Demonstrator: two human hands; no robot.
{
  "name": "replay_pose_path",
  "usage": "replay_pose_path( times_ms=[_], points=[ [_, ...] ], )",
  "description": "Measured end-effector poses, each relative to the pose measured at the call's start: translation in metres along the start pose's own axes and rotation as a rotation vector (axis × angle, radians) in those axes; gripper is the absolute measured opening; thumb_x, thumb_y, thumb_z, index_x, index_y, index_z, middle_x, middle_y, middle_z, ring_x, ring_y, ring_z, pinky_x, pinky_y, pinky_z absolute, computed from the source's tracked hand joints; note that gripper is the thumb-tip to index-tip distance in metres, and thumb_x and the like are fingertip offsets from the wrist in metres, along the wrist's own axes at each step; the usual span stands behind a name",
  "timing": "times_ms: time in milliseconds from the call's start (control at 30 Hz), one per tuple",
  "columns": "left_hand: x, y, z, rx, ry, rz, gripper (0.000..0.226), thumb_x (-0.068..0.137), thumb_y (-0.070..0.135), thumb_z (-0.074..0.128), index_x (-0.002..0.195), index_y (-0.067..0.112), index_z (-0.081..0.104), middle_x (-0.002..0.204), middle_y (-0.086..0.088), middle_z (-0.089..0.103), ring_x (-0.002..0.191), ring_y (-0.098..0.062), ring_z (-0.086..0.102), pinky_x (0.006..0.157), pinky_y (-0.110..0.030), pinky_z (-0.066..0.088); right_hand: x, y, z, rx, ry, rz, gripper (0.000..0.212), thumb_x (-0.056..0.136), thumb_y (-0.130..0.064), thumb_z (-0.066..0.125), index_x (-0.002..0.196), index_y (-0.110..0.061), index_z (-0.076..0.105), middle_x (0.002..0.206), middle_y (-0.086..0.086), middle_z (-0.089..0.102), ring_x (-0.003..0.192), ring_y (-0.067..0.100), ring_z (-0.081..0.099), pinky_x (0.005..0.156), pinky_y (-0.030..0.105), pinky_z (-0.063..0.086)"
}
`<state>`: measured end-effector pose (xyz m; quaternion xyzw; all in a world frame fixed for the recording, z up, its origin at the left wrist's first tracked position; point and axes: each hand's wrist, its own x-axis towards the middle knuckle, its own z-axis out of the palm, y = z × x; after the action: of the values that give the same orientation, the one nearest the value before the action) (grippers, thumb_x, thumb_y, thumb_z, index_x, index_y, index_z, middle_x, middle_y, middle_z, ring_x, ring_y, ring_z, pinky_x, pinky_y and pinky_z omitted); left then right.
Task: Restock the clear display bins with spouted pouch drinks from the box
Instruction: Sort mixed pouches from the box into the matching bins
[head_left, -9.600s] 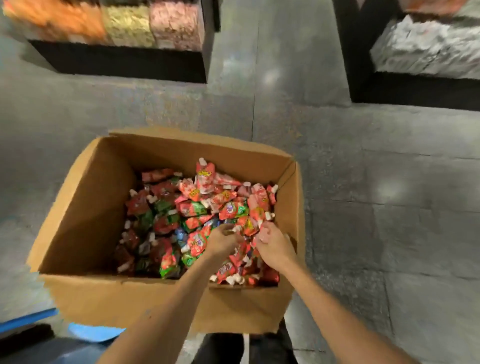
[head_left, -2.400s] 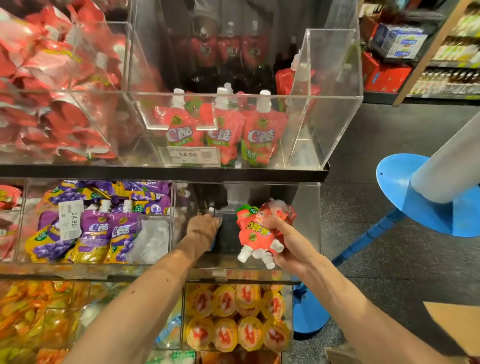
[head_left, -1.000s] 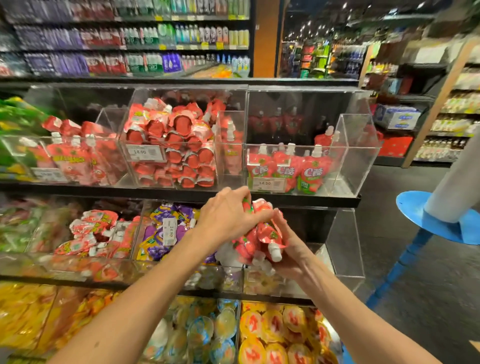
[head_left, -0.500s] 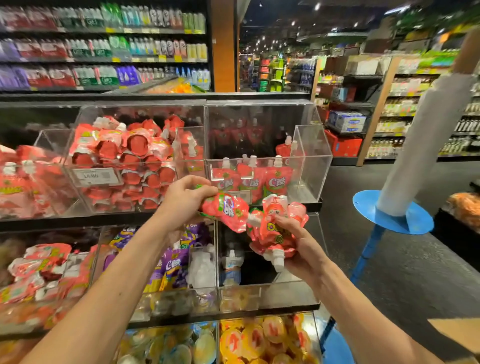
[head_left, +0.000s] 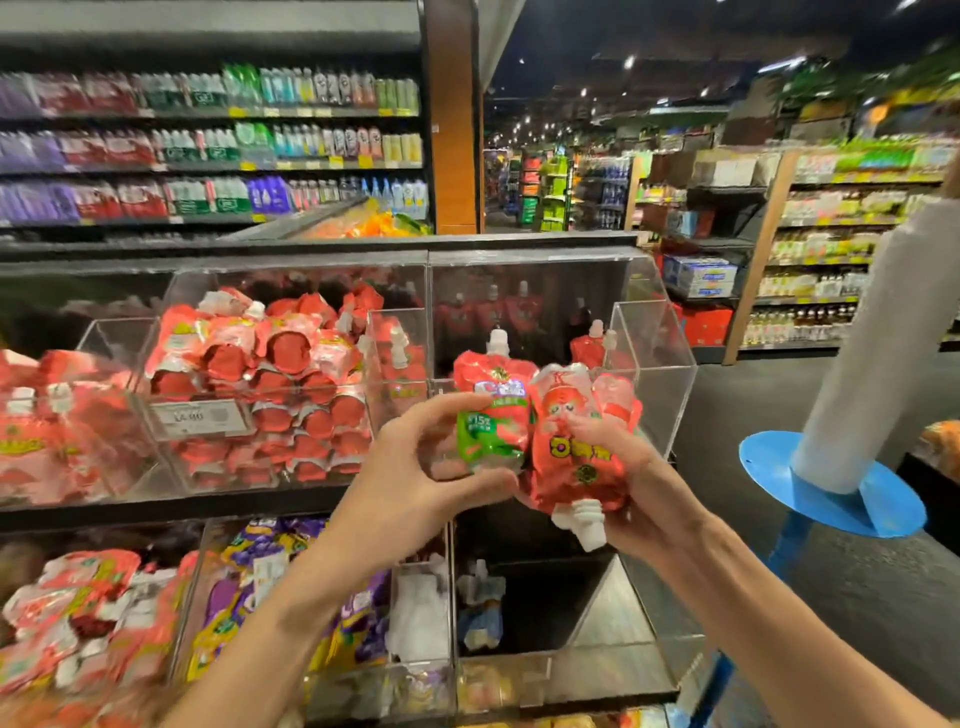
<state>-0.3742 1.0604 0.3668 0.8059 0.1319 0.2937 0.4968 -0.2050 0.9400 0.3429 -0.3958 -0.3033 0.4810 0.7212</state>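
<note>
Only the person's two arms are in view, and both are bare. The left hand (head_left: 410, 478), just left of and below the clear bin (head_left: 653, 364), is uncovered to the fingertips. Behind it, the left forearm (head_left: 291, 623) runs to the lower left of that bin. It is bare skin along all its visible length, slender at the wrist and broadening toward the bottom edge, where blur softens it. The right hand (head_left: 636, 483), at the bin's lower front corner, is also uncovered. The right forearm (head_left: 753, 597), lower right of the bin, is bare and lean, with shadow along its underside. The nails are too blurred to read.
</note>
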Motion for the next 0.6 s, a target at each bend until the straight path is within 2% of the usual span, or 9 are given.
replay_pose_path(
  times_ms=[33,100,133,167,233,300,367,467,600],
  points=[
    [0.007,0.004,-0.002,0.120,0.049,0.043,0.051,0.072,0.028,0.086,0.118,0.032,0.066,0.101,0.016,0.074,0.090,0.000,0.071,0.083,-0.015,0.054,0.005,-0.009,0.002,-0.027,0.000,-0.010,0.030,0.073,-0.030,0.081,0.093,-0.008,0.077,0.098,0.024,0.067,0.083,0.037,0.067,0.098,0.070,0.037],
    [0.025,0.015,-0.004,0.320,0.155,0.139,0.043,0.074,0.036,0.083,0.115,0.038,0.068,0.098,0.021,0.070,0.088,0.009,0.063,0.079,-0.007,0.046,0.015,-0.032,0.004,-0.029,0.006,-0.009,0.025,0.082,-0.024,0.067,0.091,-0.002,0.073,0.083,0.021,0.066,0.064,0.030,0.067,0.066,0.044,0.059],
    [0.037,0.021,-0.005,0.391,0.185,0.170,0.040,0.077,0.038,0.080,0.115,0.040,0.068,0.098,0.021,0.068,0.087,0.010,0.060,0.077,-0.006,0.044,0.021,-0.046,0.002,-0.012,0.013,-0.019,0.024,0.082,-0.021,0.062,0.093,-0.001,0.069,0.081,0.020,0.065,0.060,0.028,0.067,0.052,0.034,0.057],
    [0.049,0.027,-0.006,0.454,0.208,0.191,0.038,0.080,0.039,0.077,0.117,0.040,0.068,0.100,0.017,0.068,0.087,0.006,0.059,0.076,-0.009,0.043,0.026,-0.061,0.001,-0.004,0.025,-0.037,0.021,0.081,-0.018,0.059,0.093,-0.003,0.068,0.082,0.018,0.066,0.062,0.026,0.068,0.050,0.033,0.057],
    [0.077,0.038,-0.009,0.580,0.256,0.197,0.032,0.088,0.038,0.070,0.121,0.037,0.068,0.107,0.005,0.070,0.090,-0.005,0.060,0.083,-0.024,0.046,0.036,-0.092,-0.003,-0.037,0.014,-0.060,0.017,0.081,-0.019,0.061,0.083,-0.009,0.076,0.095,0.021,0.064,0.084,0.032,0.065,0.084,0.044,0.060],
    [0.105,0.042,-0.012,0.707,0.261,0.171,0.028,0.093,0.040,0.064,0.120,0.037,0.069,0.109,0.005,0.071,0.091,-0.008,0.058,0.083,-0.028,0.043,0.048,-0.116,-0.011,-0.073,0.055,-0.039,0.017,0.079,-0.020,0.066,0.086,-0.009,0.077,0.111,0.026,0.062,0.106,0.038,0.057,0.111,0.051,0.040],
    [0.129,0.039,-0.011,0.814,0.212,0.120,0.025,0.095,0.042,0.061,0.118,0.041,0.070,0.099,0.011,0.068,0.087,-0.006,0.056,0.079,-0.027,0.041,0.056,-0.134,-0.018,-0.070,0.138,-0.039,0.035,0.075,-0.018,0.068,0.108,-0.007,0.066,0.121,0.024,0.063,0.110,0.036,0.059,0.105,0.053,0.046],
    [0.159,0.022,-0.004,0.914,0.115,0.036,0.021,0.096,0.046,0.058,0.113,0.044,0.072,0.097,0.015,0.065,0.092,-0.013,0.060,0.073,-0.032,0.044,0.062,-0.145,-0.026,-0.052,0.135,0.031,0.037,0.070,-0.015,0.069,0.105,-0.002,0.062,0.097,0.020,0.070,0.085,0.031,0.067,0.071,0.049,0.061],
    [0.195,-0.002,0.008,1.232,0.028,-0.022,0.024,0.098,0.047,0.055,0.116,0.043,0.071,0.112,0.001,0.072,0.102,-0.024,0.065,0.077,-0.034,0.045,0.072,-0.141,-0.035,-0.059,0.141,0.097,0.033,0.071,-0.013,0.071,0.101,-0.003,0.064,0.098,0.020,0.070,0.091,0.033,0.066,0.092,0.054,0.053]
  ],
)
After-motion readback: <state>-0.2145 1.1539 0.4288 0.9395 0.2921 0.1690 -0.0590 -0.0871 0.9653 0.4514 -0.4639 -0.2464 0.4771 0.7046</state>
